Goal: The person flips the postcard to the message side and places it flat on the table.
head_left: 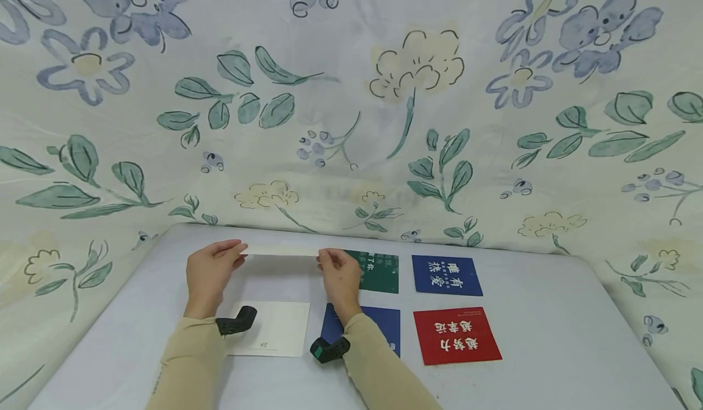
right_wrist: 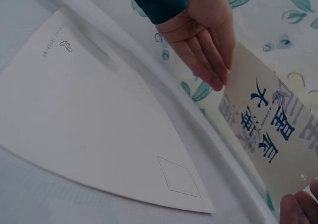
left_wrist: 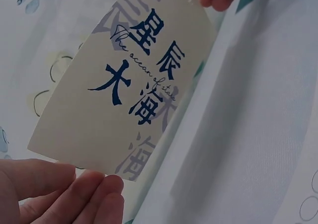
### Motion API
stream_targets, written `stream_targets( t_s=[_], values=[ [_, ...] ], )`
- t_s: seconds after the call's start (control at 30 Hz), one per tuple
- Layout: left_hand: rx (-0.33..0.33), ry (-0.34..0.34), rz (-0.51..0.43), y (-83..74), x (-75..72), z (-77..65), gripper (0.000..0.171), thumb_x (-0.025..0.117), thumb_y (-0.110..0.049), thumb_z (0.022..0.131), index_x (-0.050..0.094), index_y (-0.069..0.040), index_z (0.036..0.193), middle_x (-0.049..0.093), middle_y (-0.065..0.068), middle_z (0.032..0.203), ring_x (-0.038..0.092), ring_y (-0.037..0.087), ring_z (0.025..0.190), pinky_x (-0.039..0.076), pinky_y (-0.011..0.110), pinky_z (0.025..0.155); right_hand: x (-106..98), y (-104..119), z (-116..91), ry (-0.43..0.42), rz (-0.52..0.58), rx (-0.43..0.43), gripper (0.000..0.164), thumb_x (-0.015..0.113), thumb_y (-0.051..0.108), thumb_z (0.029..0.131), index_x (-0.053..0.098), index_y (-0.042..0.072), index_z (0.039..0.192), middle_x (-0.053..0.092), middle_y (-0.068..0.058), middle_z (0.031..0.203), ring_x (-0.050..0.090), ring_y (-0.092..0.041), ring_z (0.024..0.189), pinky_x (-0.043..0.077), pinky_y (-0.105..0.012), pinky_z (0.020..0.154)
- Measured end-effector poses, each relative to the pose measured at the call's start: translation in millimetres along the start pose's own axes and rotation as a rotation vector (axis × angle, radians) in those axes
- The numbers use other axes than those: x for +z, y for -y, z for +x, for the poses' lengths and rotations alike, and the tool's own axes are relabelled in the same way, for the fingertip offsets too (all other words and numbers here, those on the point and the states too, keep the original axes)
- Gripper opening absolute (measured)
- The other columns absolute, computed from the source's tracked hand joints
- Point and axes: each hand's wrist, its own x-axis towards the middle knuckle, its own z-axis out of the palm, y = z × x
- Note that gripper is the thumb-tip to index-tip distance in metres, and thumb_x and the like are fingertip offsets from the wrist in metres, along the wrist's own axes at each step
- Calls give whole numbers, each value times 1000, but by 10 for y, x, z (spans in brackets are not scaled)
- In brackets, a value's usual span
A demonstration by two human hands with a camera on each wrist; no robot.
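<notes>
Both hands hold a cream postcard (left_wrist: 74, 119) printed with dark blue characters and a thin line of script. From the head view the card (head_left: 282, 251) appears as a narrow pale strip, tilted up above the far part of the table. My left hand (head_left: 211, 276) pinches one short end between thumb and fingers, and my right hand (head_left: 340, 276) pinches the opposite end. Below the left wrist lies a white postcard (head_left: 280, 324), blank side up, with a small stamp box showing in the right wrist view. The right forearm partly covers a blue card (head_left: 387, 324).
A green card (head_left: 381, 276) lies just right of the right hand, partly hidden by it. Farther right are another blue card (head_left: 447, 285) and a red card (head_left: 458, 352) with white characters. The white table (head_left: 549, 324) meets a flower-patterned cloth (head_left: 351, 93) at its back edge.
</notes>
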Motion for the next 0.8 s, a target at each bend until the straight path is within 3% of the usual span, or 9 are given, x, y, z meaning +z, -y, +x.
stream_targets(
  t_s=[0.2,0.47,0.8],
  values=[
    [-17,-21,41,195,26,100,48,69,-47,77,69,-11,108,69,7,100,68,9,77,52,17,63,-12,-6,0,13,14,-8,12,65,19,87,70,11,95,67,2,85,67,-12,77,53,-21,69],
    [-21,-10,42,185,6,105,38,69,-37,82,69,-11,109,69,7,101,67,9,84,52,17,65,-23,-2,0,30,12,-12,16,66,11,84,70,4,98,67,1,86,65,-8,73,53,-21,65],
    [-36,-7,99,201,21,109,36,68,-37,83,68,-15,110,69,2,103,65,7,88,52,16,67,-46,28,0,39,-20,27,15,68,8,81,72,10,96,67,3,91,63,-8,71,51,-23,61]
  ],
)
